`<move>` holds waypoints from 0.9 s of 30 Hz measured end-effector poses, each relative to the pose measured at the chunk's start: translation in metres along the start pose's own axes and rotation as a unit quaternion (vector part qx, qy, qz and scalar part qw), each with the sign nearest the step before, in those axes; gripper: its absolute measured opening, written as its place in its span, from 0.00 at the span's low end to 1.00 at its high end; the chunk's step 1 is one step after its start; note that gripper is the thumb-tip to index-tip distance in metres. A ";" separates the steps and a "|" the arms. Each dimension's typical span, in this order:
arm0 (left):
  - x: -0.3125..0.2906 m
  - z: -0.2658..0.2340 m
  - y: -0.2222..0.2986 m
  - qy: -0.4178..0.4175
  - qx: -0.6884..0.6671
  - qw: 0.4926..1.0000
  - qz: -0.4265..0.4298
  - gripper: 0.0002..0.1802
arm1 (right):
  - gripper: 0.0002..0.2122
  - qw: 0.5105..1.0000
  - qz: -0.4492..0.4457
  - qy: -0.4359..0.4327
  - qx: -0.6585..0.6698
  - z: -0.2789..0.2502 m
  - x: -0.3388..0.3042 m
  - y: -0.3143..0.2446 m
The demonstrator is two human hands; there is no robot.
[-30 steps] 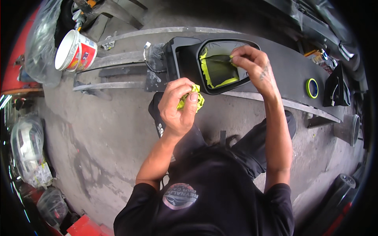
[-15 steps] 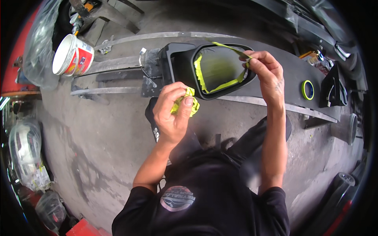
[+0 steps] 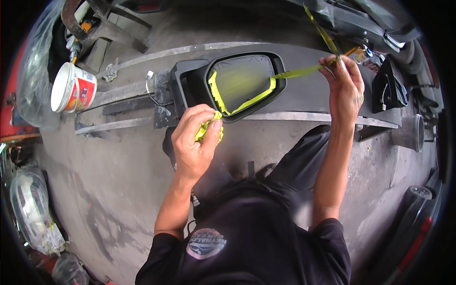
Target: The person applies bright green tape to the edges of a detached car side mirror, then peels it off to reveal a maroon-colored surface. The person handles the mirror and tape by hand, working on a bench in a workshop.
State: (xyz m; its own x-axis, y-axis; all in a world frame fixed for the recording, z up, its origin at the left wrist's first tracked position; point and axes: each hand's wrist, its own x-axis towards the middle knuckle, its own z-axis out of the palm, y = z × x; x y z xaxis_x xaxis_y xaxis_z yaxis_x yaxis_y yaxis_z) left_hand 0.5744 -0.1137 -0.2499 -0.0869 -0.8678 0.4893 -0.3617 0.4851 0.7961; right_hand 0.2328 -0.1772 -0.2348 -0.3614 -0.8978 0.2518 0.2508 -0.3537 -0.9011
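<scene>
A car wing mirror [image 3: 183,80] with a black housing lies on a dark bench top. Yellow-green masking tape [image 3: 244,103] edges its glass [image 3: 237,78] along the left, bottom and right sides, and yellow-green haze covers the middle. My right hand [image 3: 344,88] pinches a strip of this tape [image 3: 297,72]. One part runs taut to the glass's right edge; a loose end sticks up beyond my fingers. My left hand [image 3: 192,142] is closed around a crumpled wad of tape [image 3: 209,130], just in front of the mirror's lower left corner.
A white bucket [image 3: 64,88] with a red label stands at the left end of the bench frame [image 3: 114,124]. Another black part [image 3: 389,85] sits at the bench's right end, near a grey bin [image 3: 408,133]. Plastic-wrapped parts [image 3: 31,194] are at far left.
My right hand has moved right, away from the mirror, pulling the strip off the glass's top edge. The left hand still holds the wad. The whole view has shifted slightly.
</scene>
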 end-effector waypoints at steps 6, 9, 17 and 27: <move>0.001 0.002 -0.012 0.007 -0.010 1.000 0.015 0.07 | 0.08 0.998 -0.064 -0.017 -0.014 0.049 0.050 -0.022; 0.000 0.003 -0.014 0.024 -0.015 1.000 0.014 0.07 | 0.07 0.996 -0.074 -0.053 -0.021 0.079 0.057 -0.028; 0.005 0.007 -0.015 0.017 -0.013 1.000 0.016 0.06 | 0.05 0.991 -0.118 -0.065 -0.019 0.108 0.067 -0.042; 0.019 0.012 -0.023 0.030 0.000 0.999 0.013 0.09 | 0.07 0.973 -0.111 -0.182 0.087 0.135 0.033 -0.097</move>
State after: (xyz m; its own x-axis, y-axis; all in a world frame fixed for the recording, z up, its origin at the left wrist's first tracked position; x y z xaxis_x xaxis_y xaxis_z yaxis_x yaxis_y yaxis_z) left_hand 0.5702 -0.1428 -0.2624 -0.0409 -0.8467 0.5305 -0.3605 0.5077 0.7825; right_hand 0.3174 -0.2082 -0.0918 -0.0895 -0.8167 0.5701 0.3628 -0.5598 -0.7450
